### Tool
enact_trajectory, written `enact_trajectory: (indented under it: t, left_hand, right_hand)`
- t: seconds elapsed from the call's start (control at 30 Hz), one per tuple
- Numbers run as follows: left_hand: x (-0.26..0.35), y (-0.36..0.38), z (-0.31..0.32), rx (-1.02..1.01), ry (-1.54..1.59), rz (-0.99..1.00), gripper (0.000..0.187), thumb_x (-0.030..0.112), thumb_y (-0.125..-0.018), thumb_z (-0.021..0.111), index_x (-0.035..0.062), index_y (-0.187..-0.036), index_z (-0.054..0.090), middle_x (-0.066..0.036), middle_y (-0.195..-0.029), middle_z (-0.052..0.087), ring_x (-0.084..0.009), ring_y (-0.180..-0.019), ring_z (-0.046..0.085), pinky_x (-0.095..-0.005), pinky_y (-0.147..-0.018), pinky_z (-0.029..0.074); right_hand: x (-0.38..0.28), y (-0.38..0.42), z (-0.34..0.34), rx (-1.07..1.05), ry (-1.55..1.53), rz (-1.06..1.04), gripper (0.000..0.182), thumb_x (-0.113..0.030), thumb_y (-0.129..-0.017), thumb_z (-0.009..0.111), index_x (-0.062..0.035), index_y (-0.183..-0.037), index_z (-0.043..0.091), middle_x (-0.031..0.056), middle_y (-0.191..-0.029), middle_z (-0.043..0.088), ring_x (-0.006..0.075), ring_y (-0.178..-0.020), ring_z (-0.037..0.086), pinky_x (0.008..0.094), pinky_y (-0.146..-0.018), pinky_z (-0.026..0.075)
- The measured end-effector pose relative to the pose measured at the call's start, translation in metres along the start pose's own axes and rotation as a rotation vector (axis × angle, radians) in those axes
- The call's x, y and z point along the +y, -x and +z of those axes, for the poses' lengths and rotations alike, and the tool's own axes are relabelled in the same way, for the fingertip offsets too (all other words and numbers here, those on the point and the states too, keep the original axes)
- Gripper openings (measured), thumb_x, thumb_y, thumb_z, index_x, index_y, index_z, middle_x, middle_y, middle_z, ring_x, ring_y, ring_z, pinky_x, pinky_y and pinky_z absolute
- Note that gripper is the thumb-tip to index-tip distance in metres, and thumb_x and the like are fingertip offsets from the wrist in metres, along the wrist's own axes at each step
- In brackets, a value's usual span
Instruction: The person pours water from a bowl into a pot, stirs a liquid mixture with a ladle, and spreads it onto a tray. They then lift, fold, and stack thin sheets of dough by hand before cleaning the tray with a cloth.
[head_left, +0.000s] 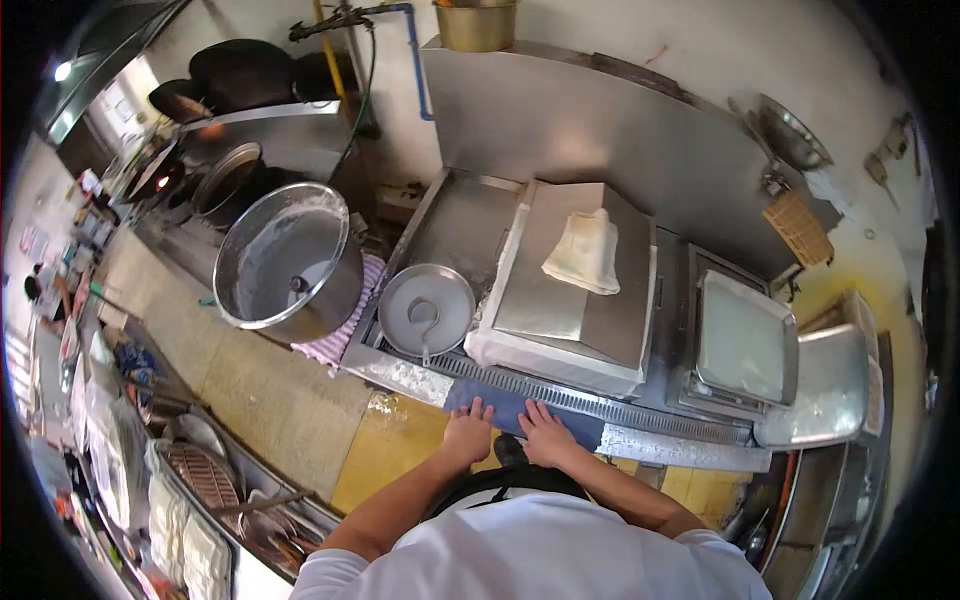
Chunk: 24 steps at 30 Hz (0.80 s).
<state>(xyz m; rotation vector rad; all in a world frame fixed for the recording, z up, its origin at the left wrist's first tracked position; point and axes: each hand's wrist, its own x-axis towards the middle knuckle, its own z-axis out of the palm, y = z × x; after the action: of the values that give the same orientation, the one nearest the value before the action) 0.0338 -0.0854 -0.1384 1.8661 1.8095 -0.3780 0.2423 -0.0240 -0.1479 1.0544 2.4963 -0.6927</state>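
My left hand (468, 432) lies with fingers apart on a dark blue cloth (510, 403) draped over the front edge of the metal counter. Beside it, my right hand (546, 436) rests on the same cloth, fingers spread, holding nothing. Just beyond the hands stands a metal box with a sloped lid (590, 318), pale cloth around its base. A folded cream cloth (585, 252) lies on top of the lid. To the left is a round pan of whitish liquid (400, 305) with a ladle (428, 325) resting in it.
At left, a large steel pot (345, 265) stands by a striped towel (335, 345). A rectangular tray with a pale white layer (745, 340) sits to the right, next to another metal tray (825, 385). Woks (240, 72) stand at the back left. A person (48, 292) is far left.
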Motion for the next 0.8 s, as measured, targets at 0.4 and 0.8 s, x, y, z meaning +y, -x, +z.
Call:
enact_trajectory:
  t: [0.4, 0.8]
  left_hand:
    - [-0.002, 0.011, -0.031, -0.069, -0.185, 0.207, 0.067, 0.020, -0.090, 0.064, -0.0043, -0.151, 0.049, -0.025, -0.163, 0.039, -0.0477, -0.150, 0.036, -0.0583, -0.113, 0.040]
    - [-0.020, -0.002, -0.036, 0.045, 0.212, 0.127, 0.052, 0.036, -0.091, 0.070, 0.0059, -0.133, 0.067, -0.023, -0.136, 0.064, -0.0438, -0.117, 0.066, -0.0514, -0.098, 0.054]
  right_hand:
    - [-0.055, 0.028, 0.013, 0.310, -0.085, 0.335, 0.067, -0.017, -0.090, 0.060, 0.0032, -0.152, 0.042, 0.0305, -0.164, 0.029, 0.0478, -0.151, 0.032, 0.0575, -0.121, 0.033]
    - [-0.032, 0.030, 0.002, 0.308, -0.228, 0.423, 0.034, -0.023, -0.086, 0.068, 0.0001, -0.112, 0.070, 0.0261, -0.129, 0.063, 0.0438, -0.120, 0.062, 0.0505, -0.100, 0.053]
